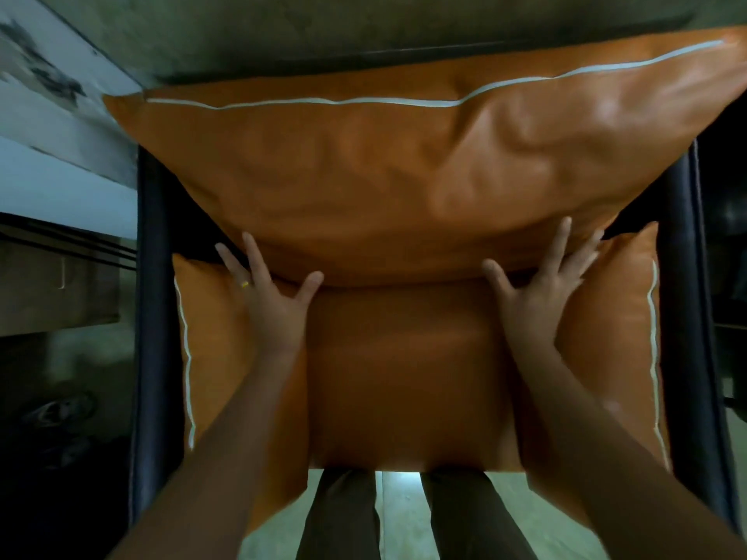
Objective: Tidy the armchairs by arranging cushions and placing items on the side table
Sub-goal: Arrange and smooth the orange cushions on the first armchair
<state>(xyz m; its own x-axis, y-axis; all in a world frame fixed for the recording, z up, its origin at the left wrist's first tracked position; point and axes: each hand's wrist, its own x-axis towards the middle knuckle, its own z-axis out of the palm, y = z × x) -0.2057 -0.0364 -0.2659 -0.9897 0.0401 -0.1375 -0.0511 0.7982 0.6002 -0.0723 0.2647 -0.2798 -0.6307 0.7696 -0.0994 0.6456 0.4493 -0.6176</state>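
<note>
A large orange back cushion (pixel 384 167) with white piping leans against the back of a dark-framed armchair (pixel 151 317). Below it lies an orange seat cushion (pixel 404 377), also piped in white along its sides. My left hand (pixel 271 293), with a yellow ring, presses flat with spread fingers against the back cushion's lower edge on the left. My right hand (pixel 537 284) does the same on the right. Neither hand grips anything.
A wooden side table or cabinet (pixel 56 284) stands to the left of the armchair. Dark footwear (pixel 56 410) lies on the floor below it. My legs (pixel 408 519) stand at the seat's front edge on a pale floor.
</note>
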